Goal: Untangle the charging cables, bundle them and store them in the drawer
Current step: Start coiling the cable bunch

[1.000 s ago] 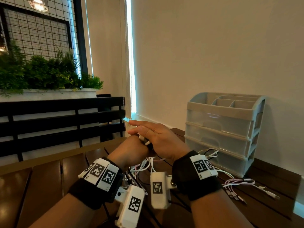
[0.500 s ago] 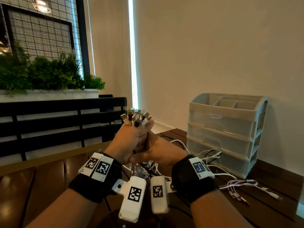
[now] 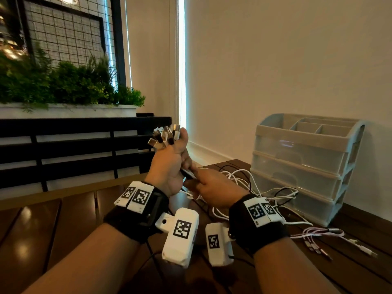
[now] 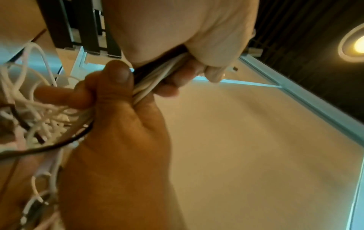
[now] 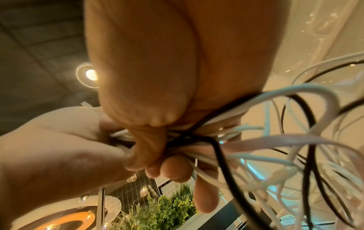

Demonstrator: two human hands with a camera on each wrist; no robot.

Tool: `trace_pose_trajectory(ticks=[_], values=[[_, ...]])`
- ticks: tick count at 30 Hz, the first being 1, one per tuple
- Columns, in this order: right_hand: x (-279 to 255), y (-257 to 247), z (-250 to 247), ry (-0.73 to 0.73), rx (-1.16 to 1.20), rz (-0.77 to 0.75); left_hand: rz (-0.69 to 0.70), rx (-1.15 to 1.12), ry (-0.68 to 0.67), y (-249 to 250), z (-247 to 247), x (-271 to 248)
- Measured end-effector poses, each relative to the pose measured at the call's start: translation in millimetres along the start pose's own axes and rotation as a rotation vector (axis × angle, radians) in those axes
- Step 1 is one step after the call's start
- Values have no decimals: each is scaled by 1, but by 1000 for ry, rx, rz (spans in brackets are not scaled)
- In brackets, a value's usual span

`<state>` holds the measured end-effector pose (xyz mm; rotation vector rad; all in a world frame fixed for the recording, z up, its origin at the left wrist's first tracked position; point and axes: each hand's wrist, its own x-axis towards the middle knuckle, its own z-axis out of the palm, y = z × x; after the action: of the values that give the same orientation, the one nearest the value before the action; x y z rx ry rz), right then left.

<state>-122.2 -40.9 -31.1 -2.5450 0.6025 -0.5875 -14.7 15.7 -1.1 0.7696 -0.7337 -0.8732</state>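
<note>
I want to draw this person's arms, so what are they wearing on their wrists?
Both forearms are bare, with no sleeves. Each wrist wears a wide black band: the left band and right band carry white blocks printed with black square code patterns. A white boxy camera hangs under each wrist, also code-marked, with a thin black cable trailing away.

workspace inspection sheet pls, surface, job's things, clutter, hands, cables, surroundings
surface: dark wooden slatted table, glossy.
job's things: bunch of charging cables, plug ends fanned above the left fist; drawer unit with three clear drawers, all closed, open tray on top.
clutter: nothing seen.
hands: left hand grips the bunch upright near the plugs; right hand grips the same bunch just below it.
cables: loose white and black loops trail on the table beside the drawer unit; a pinkish multi-head cable lies apart, right.
surroundings: beige wall, planter of green plants, black slatted bench back.
</note>
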Motion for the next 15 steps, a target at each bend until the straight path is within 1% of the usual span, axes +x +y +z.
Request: trace_pose_trajectory(ticks=[2,3,4,6,7,8,10,12,15], values=[[-2,-2,-1,-40,-29,-22,32,-16,59,-5,0,1],[-4,-1,-2,-70,-4,-15,47,-30,60,-7,-1,1],[-6,0,-4,-104,51,5,58,-48,38,-8,-2,0],[-11,-1,-9,-156,241,38,60,-81,-47,-9,-4,-1],[-12,-1,-10,-166,319,38,54,-93,-89,-8,-4,-1],[-13,0,-10,-164,340,27,50,-97,-127,-8,-4,-1],[-12,0,-8,-137,328,27,46,-82,-166,-7,-3,-1],[-10,-4,-6,-111,312,50,42,-67,-144,-4,-4,1],[-6,-4,-7,-76,92,22,11,-78,-96,-1,-8,3]])
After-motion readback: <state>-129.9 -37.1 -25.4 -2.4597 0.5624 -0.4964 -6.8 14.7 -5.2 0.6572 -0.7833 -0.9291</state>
